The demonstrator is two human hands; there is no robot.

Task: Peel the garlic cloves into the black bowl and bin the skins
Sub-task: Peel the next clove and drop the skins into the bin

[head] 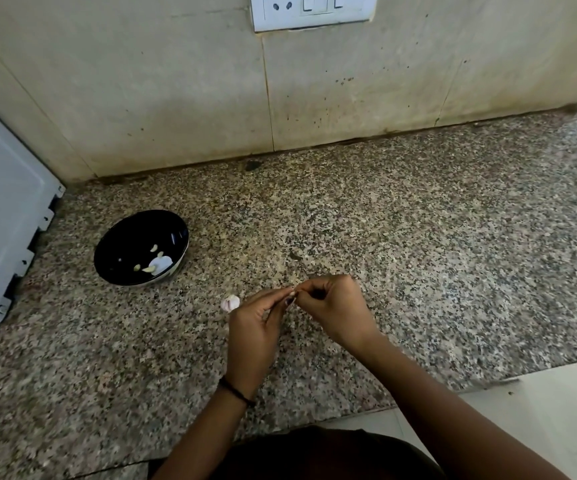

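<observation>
She stands at the table (418, 237) with the black bowl (131, 244) off to her left. Both hands are raised just above the stone, to the right of the bowl and nearer to her than it is. The left hand (256, 323) and right hand (335, 306) meet fingertip to fingertip. The fingers of each are curled in and pinch one small garlic clove (292, 293) between them, and only a pale sliver of it shows.

A few peeled cloves (154, 247) lie in the bottom of the bowl beside a larger white patch, which I can't tell for skin or glare. The rest of the garlic head (230, 303) sits on the table between the bowl and her left hand, close against her knuckles.

I'd say she is mid-peel. To do it well, the left hand should hold the clove firm. The right thumbnail then catches the papery edge at the root end and draws it off in one strip, so that bits don't scatter over the speckled stone, where they would be hard to find. I see no bin from here, so the skins want gathering in one heap.
</observation>
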